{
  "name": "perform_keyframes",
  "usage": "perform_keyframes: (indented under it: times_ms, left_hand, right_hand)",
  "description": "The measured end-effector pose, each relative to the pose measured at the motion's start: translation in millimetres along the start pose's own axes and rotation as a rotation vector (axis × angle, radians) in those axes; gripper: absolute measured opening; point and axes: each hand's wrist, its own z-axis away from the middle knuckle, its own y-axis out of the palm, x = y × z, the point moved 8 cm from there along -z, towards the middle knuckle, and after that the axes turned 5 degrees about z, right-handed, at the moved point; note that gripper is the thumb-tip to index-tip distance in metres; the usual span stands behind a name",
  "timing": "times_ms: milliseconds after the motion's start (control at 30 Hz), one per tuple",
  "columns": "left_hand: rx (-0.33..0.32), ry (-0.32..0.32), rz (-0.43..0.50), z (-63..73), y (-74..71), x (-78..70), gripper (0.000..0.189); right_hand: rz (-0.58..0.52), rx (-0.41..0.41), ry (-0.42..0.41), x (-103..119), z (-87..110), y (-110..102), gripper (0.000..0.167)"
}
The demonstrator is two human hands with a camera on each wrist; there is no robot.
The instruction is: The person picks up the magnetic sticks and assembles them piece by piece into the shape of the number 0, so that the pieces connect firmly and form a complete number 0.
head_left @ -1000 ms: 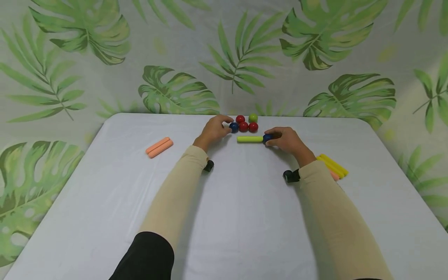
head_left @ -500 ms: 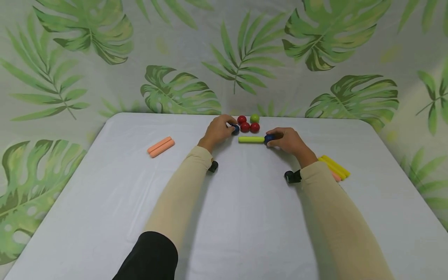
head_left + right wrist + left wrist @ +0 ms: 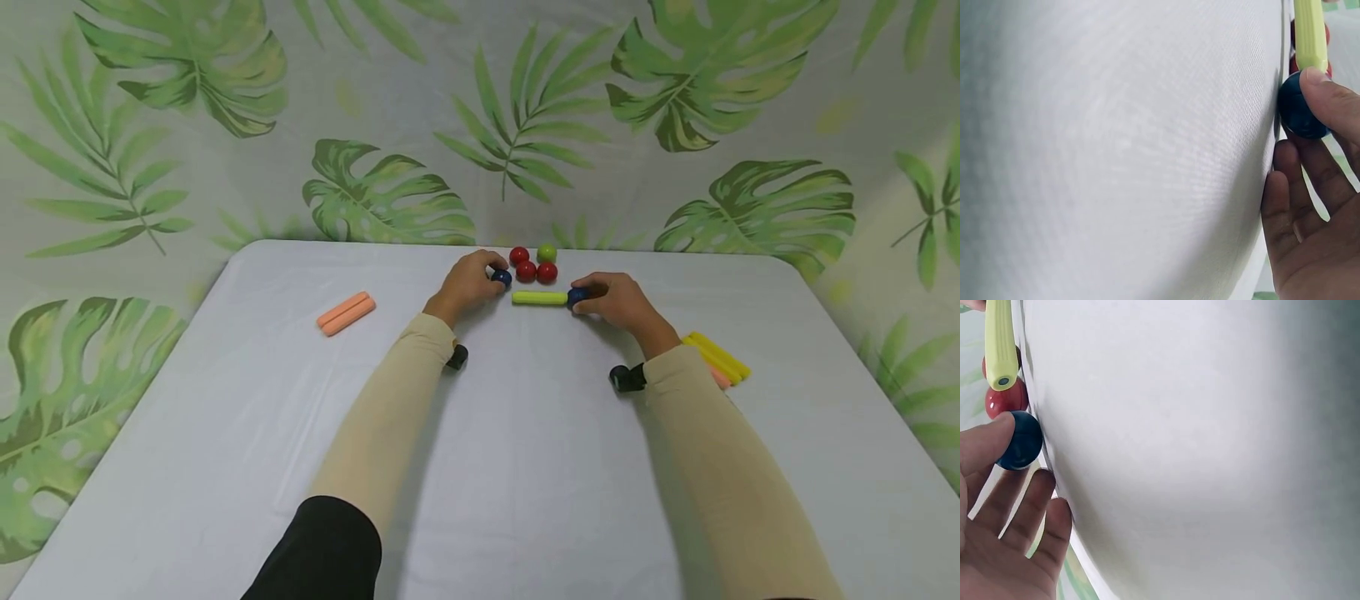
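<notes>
At upper centre of the head view, I observe the left hand [image 3: 467, 285] pinching the left blue ball [image 3: 502, 279]; the right hand [image 3: 617, 300] pinches the right blue ball [image 3: 576, 298], which meets the right end of a yellow-green stick [image 3: 539, 298].

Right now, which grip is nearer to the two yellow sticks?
Right: the right grip is left of the yellow sticks; the left grip is farther left, past the lime stick.

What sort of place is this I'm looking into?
Probably an indoor play or demonstration table: there's a table covered in plain white cloth, a pale backdrop printed with green leaves, and a straight lime-green rod near glossy red balls. The wider room isn't visible.
</notes>
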Motion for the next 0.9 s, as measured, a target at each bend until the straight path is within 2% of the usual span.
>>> perform_keyframes:
  times_ms: [167,400,567,900]
  left_hand:
    - [0.02,-0.011,0.03,4.2,-1.8,4.4,0.032]
    - [0.037,-0.037,0.013,10.5,-13.4,14.9,0.038]
    - [0.071,-0.04,0.007,15.6,-18.5,17.5,0.038]
    - [0.112,-0.012,0.018,19.7,-11.1,17.4,0.037]
  right_hand:
    - [0.006,0.005,0.005,1,-0.1,1,0.049]
    - [0.017,0.004,0.003,2,0.6,-1,0.049]
    - [0.022,0.0,0.001,4,0.5,0,0.048]
    - [0.016,0.0,0.017,3,-0.3,1,0.049]
